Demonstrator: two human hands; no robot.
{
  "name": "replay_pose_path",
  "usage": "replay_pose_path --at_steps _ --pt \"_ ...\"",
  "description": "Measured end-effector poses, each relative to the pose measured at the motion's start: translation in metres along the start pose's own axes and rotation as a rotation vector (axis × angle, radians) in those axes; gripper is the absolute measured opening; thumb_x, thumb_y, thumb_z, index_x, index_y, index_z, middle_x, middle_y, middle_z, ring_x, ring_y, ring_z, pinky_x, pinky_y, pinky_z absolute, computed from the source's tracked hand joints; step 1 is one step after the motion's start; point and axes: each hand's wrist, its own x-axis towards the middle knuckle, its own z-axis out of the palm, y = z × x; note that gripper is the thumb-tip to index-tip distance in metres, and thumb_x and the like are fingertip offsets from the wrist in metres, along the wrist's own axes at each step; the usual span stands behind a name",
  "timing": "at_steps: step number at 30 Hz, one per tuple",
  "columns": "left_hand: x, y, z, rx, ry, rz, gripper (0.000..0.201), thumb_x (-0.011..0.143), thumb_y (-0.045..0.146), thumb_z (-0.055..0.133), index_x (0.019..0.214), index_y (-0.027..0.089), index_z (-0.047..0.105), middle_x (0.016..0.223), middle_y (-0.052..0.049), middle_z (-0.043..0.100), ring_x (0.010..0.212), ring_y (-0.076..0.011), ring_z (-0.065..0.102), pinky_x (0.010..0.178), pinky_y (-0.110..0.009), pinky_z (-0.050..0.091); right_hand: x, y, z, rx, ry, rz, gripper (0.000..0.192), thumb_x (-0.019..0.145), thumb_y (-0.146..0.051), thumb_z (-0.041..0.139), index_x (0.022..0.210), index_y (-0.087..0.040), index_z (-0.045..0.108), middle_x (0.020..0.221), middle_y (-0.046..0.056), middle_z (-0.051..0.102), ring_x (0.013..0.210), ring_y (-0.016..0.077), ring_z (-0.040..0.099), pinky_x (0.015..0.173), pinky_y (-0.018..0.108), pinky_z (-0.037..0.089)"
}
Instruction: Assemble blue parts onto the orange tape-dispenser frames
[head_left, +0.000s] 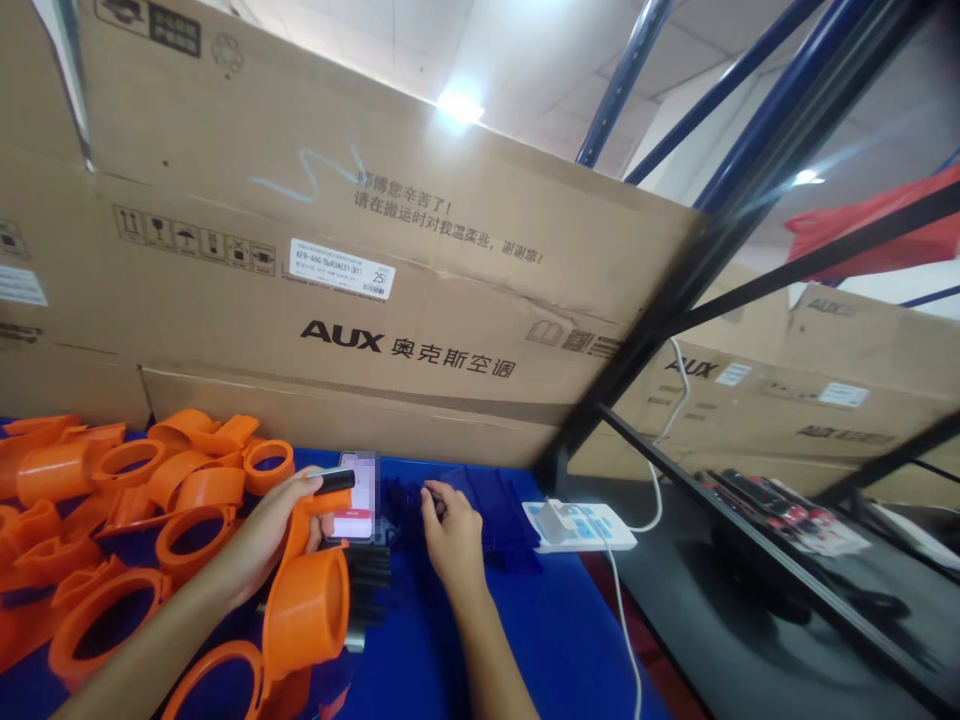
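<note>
My left hand (296, 500) is closed around an orange plastic tape dispenser (307, 605), its wide ring hanging toward me. A short black tube (335, 482) sticks out of the same hand, by the dispenser's upper end. My right hand (454, 530) reaches over dark blue pieces (409, 505) on the blue table, thumb and fingertips pressed together. Whatever is between those fingers is too small and dark to make out. Below the left hand lie several black tubes (369, 580). A phone (358, 500) with a lit screen is just behind the left hand.
Many orange dispensers (112, 600) are heaped at the left. Dark blue flat pieces (510, 510) lie right of my right hand, beside a white power strip (581, 525) with cables. A large cardboard box (420, 400) stands behind the table. A shelf post (637, 350) slants up at the right.
</note>
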Motion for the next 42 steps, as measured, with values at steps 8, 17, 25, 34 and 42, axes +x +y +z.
replay_pose_path --at_steps 8,17,25,34,42 --pt "-0.002 -0.002 0.003 0.116 -0.008 0.016 0.032 0.094 0.048 0.06 0.078 0.019 0.058 0.063 -0.003 0.067 0.044 -0.0127 0.054 0.047 -0.024 0.043 -0.005 -0.006 0.001 -0.097 0.02 -0.021 0.026 0.097 -0.036 0.058 0.106 -0.022 0.077 0.089 0.01 0.073 0.08 0.0241 0.068 0.073 0.034 0.054" --pt "-0.003 -0.006 0.005 0.192 -0.027 0.023 0.028 0.092 0.048 0.064 0.09 0.021 0.059 0.067 -0.001 0.07 0.043 -0.0124 0.055 0.045 -0.022 0.04 -0.004 -0.028 -0.01 0.059 -0.016 -0.075 0.029 0.101 -0.038 0.054 0.105 -0.021 0.078 0.086 0.007 0.075 0.073 0.0202 0.066 0.068 0.031 0.055" --pt "-0.009 -0.007 0.012 0.359 -0.135 0.01 0.029 0.095 0.051 0.061 0.102 0.022 0.063 0.068 -0.001 0.069 0.042 -0.0127 0.056 0.041 -0.022 0.036 -0.027 -0.07 0.006 0.548 -0.215 -0.061 0.034 0.096 -0.035 0.063 0.127 -0.021 0.067 0.1 0.006 0.077 0.073 0.0164 0.067 0.063 0.026 0.054" --pt "-0.007 -0.001 0.008 0.238 -0.07 -0.009 0.028 0.091 0.049 0.065 0.094 0.021 0.064 0.069 -0.002 0.069 0.04 -0.0114 0.054 0.038 -0.022 0.035 -0.022 -0.071 -0.003 0.466 -0.089 0.026 0.024 0.094 -0.037 0.066 0.109 -0.02 0.074 0.082 0.003 0.072 0.066 0.0158 0.062 0.061 0.026 0.052" --pt "-0.012 0.038 -0.004 -0.369 0.024 0.036 0.028 0.09 0.049 0.06 0.079 0.024 0.057 0.055 0.003 0.05 0.043 -0.0112 0.043 0.042 -0.024 0.04 -0.01 -0.058 -0.018 0.212 -0.173 -0.046 0.015 0.091 -0.027 0.067 0.105 -0.022 0.07 0.091 0.004 0.069 0.079 0.02 0.061 0.072 0.032 0.051"
